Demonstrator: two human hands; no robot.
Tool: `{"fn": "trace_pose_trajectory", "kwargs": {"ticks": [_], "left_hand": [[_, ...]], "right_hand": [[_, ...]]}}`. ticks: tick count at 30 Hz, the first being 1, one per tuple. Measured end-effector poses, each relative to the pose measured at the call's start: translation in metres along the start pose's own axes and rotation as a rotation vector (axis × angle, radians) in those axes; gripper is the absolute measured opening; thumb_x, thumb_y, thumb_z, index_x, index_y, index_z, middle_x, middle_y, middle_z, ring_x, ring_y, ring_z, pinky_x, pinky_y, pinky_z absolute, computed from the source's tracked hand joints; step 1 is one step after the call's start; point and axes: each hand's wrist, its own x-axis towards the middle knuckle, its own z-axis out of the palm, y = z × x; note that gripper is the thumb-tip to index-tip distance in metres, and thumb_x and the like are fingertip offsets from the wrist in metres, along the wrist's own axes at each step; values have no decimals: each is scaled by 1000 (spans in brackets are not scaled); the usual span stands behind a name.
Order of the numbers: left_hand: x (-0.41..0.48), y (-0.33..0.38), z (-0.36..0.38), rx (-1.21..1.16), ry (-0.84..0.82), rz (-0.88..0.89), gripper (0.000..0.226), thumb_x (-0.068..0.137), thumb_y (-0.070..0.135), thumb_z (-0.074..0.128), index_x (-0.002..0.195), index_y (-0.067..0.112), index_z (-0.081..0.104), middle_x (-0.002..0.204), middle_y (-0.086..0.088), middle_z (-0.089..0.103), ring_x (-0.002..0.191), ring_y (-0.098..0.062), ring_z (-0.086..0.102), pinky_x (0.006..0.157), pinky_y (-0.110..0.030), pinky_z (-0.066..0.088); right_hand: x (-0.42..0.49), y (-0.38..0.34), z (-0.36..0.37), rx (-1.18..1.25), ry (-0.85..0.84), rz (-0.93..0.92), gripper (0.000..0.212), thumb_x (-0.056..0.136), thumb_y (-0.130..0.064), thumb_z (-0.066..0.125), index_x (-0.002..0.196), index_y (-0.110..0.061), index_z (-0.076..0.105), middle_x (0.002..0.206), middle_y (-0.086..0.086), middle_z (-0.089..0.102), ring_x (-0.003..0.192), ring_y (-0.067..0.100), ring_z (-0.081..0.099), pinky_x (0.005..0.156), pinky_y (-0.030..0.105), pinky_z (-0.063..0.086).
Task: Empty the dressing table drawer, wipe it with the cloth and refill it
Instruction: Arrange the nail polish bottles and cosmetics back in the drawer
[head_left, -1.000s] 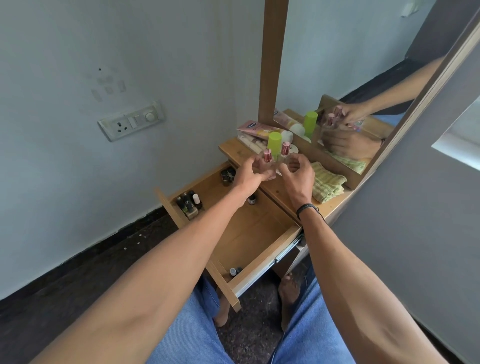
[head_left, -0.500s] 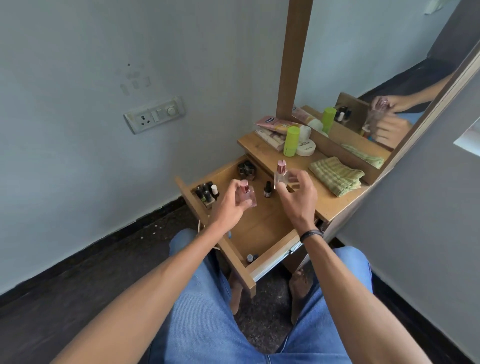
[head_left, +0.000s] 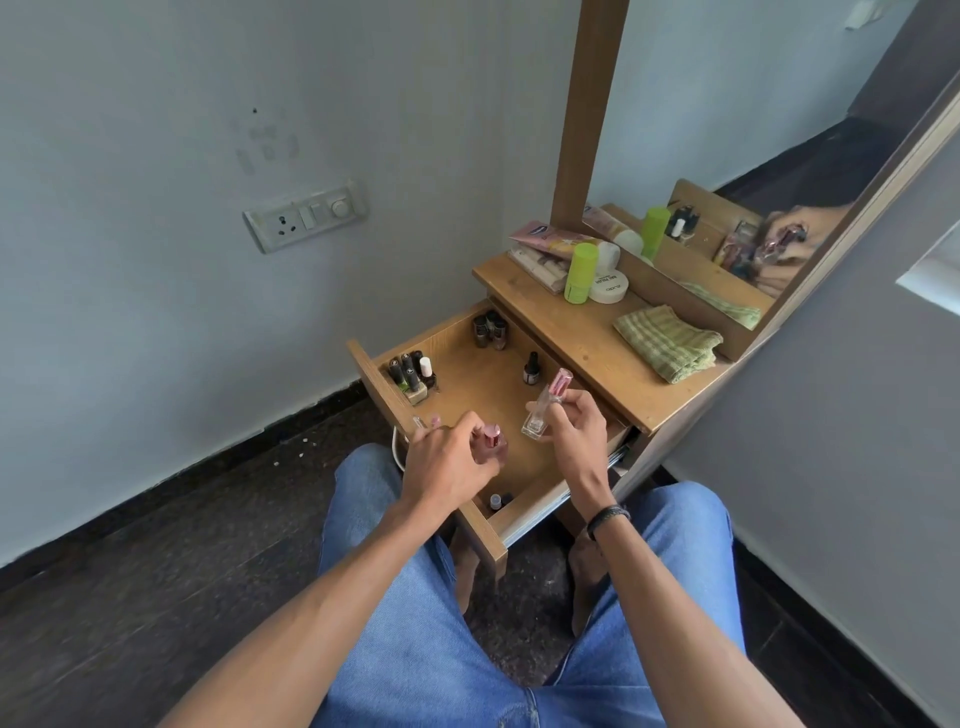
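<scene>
Pale grey walls meet in a corner where a small wooden dressing table stands under a tall mirror (head_left: 753, 156), with a switch plate (head_left: 306, 215) on the wall to the left. The person sits facing it, knees in blue jeans, with the drawer (head_left: 483, 389) pulled fully open between them.

Both hands are low over the drawer. The left hand (head_left: 447, 462) is curled round a squat pink-capped bottle (head_left: 491, 439) near the drawer's front. Something small and pale shows past its knuckles, too small to name. The right hand (head_left: 576, 431) pinches a clear glass bottle with a pink cap (head_left: 545, 410), tilted, just above the drawer floor.

The drawer is far from empty. A cluster of nail polish bottles (head_left: 410, 374) stands in the front left corner and a second cluster (head_left: 489, 330) at the back. A lone dark bottle (head_left: 531, 368) stands near the right side, and a small bottle (head_left: 496, 501) sits in the near corner. The middle of the floor is bare wood.

On the worktop (head_left: 587, 343) the green checked cloth (head_left: 667, 340) lies folded, well apart from both hands. Beside the mirror's foot are a lime-green tube (head_left: 579, 273), a white jar (head_left: 609, 286) and a pink tube (head_left: 550, 239).

I cannot tell whether the two bottles are going in or coming out. The neat corner groups and the set-aside cloth make me think the refill is under way, with the worktop items left to return. If not, most of the emptying and all the wiping remain.
</scene>
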Motion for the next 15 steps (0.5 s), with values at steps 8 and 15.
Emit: {"fn": "trace_pose_trajectory", "kwargs": {"ticks": [8, 15], "left_hand": [[0, 2, -8, 124, -100, 24, 36, 89, 53, 66, 105, 22, 58, 99, -4, 73, 112, -24, 60, 104, -37, 29], [0, 4, -11, 182, -181, 6, 35, 87, 48, 68, 110, 22, 65, 109, -11, 71, 123, -26, 52, 99, -37, 30]], "right_hand": [[-5, 4, 7, -191, -123, -38, 20, 82, -30, 69, 98, -23, 61, 96, -4, 75, 88, 11, 72, 79, 40, 61], [-13, 8, 10, -492, -194, -126, 32, 82, -31, 75, 106, -26, 54, 92, -12, 70, 83, 5, 68, 71, 22, 53]]}}
